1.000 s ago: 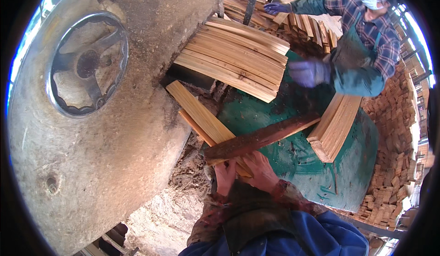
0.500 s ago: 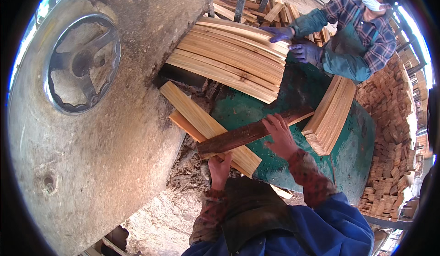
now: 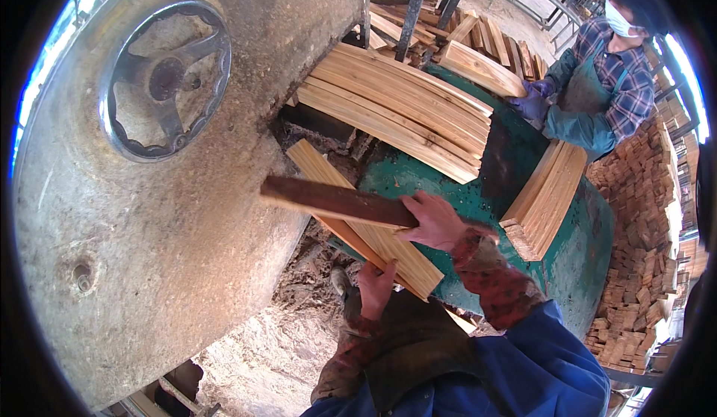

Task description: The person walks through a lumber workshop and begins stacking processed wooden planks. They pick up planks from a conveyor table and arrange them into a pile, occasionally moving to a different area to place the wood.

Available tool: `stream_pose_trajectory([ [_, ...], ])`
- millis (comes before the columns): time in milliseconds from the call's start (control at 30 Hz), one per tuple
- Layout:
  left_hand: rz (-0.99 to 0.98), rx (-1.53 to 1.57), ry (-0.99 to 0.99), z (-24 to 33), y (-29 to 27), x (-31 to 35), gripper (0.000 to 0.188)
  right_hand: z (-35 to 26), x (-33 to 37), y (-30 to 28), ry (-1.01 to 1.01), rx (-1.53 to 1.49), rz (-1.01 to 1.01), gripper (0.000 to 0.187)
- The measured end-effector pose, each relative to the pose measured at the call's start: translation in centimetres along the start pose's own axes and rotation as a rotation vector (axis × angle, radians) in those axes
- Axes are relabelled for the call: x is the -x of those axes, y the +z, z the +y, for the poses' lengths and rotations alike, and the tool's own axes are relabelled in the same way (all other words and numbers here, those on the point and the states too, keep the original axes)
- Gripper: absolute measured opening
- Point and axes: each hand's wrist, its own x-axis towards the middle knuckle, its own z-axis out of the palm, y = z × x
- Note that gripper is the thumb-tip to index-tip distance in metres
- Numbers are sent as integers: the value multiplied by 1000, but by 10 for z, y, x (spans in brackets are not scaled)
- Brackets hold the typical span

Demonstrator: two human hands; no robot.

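Note:
My right hand (image 3: 435,223) grips one end of a dark, bark-faced board (image 3: 328,202). The board's far end points left, its tip close to the big machine panel. Under it lie a pale plank (image 3: 412,262) and a narrow orange-edged board (image 3: 345,235), side by side at a slant. My left hand (image 3: 376,288) is at the near end of these two, its fingers and thumb closed on the orange-edged board's edge. Beyond them a row of pale planks (image 3: 403,107) rests on the green table (image 3: 478,256). At the right lies a small stack of boards (image 3: 549,200).
A worn metal panel with a handwheel (image 3: 166,79) fills the left. Across the table a masked co-worker (image 3: 597,88) in purple gloves holds a bundle of boards (image 3: 482,70). Piled wood blocks (image 3: 635,260) stand at far right. Sawdust (image 3: 269,350) covers the ground below.
My left hand has let go of the dark board and moved to the lower boards. The dark board has swung left in my right hand. The co-worker has lifted some planks off the row.

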Motion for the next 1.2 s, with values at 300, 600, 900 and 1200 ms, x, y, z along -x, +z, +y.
stream_pose_trajectory([
  [300,-106,-163,26,22,7,7,25,-17,-16,51,81,-55,36,59],
  [600,-252,110,-2,26,-8,-39,31,12,-12,73,81,-286,104,48],
  [900,-370,87,76,17,9,-59,34,-11,-26,60,122,-156,-35,74],
  [1200,-600,406,-275,27,-13,-48,37,-11,-26,53,91,-77,-149,83],
])
